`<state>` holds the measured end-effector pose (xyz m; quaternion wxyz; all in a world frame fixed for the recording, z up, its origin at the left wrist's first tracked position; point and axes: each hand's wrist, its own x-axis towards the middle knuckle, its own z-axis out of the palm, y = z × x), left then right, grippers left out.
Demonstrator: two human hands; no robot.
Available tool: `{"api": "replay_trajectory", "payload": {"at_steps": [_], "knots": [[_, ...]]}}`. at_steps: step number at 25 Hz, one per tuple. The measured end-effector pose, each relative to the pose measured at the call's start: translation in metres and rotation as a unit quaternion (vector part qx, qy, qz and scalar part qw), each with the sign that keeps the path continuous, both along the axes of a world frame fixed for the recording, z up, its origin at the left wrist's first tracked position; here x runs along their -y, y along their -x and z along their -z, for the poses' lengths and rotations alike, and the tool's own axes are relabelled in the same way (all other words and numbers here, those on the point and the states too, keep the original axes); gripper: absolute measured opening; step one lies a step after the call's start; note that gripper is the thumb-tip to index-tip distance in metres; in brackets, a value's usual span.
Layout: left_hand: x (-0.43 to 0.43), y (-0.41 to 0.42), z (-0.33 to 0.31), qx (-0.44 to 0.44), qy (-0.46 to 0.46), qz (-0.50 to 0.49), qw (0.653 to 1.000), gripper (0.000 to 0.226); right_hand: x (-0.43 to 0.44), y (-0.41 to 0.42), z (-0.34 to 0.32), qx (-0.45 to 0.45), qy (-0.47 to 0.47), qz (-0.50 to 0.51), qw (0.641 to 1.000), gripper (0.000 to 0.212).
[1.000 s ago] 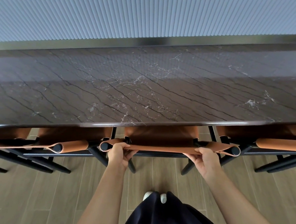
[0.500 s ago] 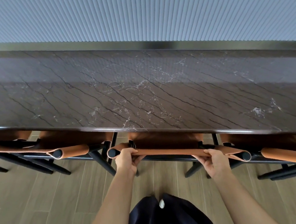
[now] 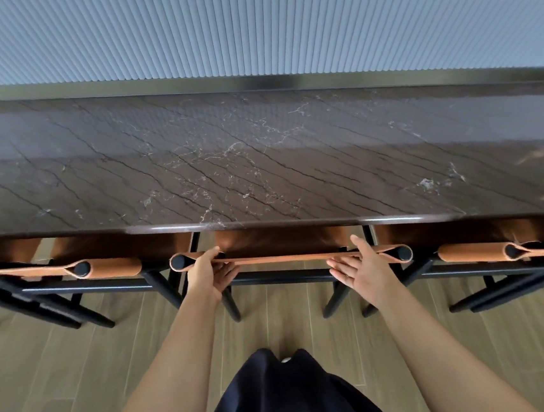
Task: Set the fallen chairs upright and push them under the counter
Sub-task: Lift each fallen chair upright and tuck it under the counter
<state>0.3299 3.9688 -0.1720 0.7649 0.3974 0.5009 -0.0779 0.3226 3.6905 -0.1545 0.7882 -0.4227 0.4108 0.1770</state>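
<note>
The middle chair (image 3: 285, 257), black frame with a tan leather back strap, stands upright with its seat under the dark marble counter (image 3: 261, 173). My left hand (image 3: 209, 275) is at the strap's left end, thumb over the top edge and fingers loosely extended against the near side. At the strap's right end is my right hand (image 3: 362, 263), fingers straight and spread and thumb raised beyond the strap. Neither hand curls round the strap.
Matching chairs stand upright under the counter on the left (image 3: 110, 268) and on the right (image 3: 474, 251), close beside the middle one. A ribbed pale wall panel (image 3: 246, 25) runs behind the counter. Wood-look floor (image 3: 64, 375) lies around my feet.
The middle chair has slid further under the counter. Both hands, which gripped the back strap before, have loosened, and the right fingers have straightened out.
</note>
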Motion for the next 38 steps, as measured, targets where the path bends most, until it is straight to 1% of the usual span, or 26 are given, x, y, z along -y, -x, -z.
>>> {"api": "replay_trajectory", "payload": {"at_steps": [2,5,8,11,15,19,22,27,31,36,38], "knots": [[0.001,0.006,-0.004,0.019,-0.001,0.015,1.0,0.016,0.006,0.005,-0.003,0.014,0.006,-0.007,1.0,0.026],[0.008,0.017,-0.013,0.047,-0.011,0.032,0.998,0.016,0.01,0.017,-0.006,0.037,0.025,-0.033,0.998,0.031],[0.018,0.031,-0.023,0.061,-0.029,0.042,0.997,0.032,0.009,0.034,-0.01,0.071,0.008,-0.049,0.996,0.039],[0.026,0.046,-0.035,0.081,-0.026,0.069,0.994,0.044,0.006,0.054,-0.016,0.099,0.036,-0.05,0.993,0.041],[0.029,0.073,-0.048,0.109,-0.012,0.122,0.986,0.044,-0.003,0.098,-0.029,0.132,0.059,-0.017,0.989,0.042],[0.034,0.102,-0.05,0.133,-0.023,0.189,0.973,0.049,-0.014,0.151,-0.037,0.126,0.095,0.013,0.987,0.039],[0.047,0.119,-0.055,0.148,-0.036,0.24,0.959,0.048,-0.009,0.184,-0.045,0.124,0.118,0.052,0.984,0.038],[0.085,0.134,-0.066,0.159,-0.004,0.34,0.927,0.049,0.021,0.215,-0.061,0.11,0.127,0.107,0.98,0.04],[0.133,0.139,-0.078,0.183,0.0,0.411,0.893,0.052,0.06,0.235,-0.069,0.101,0.136,0.146,0.975,0.04],[0.208,0.142,-0.085,0.198,0.009,0.454,0.869,0.053,0.127,0.261,-0.068,0.097,0.123,0.18,0.971,0.038],[0.247,0.149,-0.086,0.202,0.011,0.455,0.867,0.053,0.165,0.271,-0.068,0.101,0.124,0.186,0.97,0.039]]}}
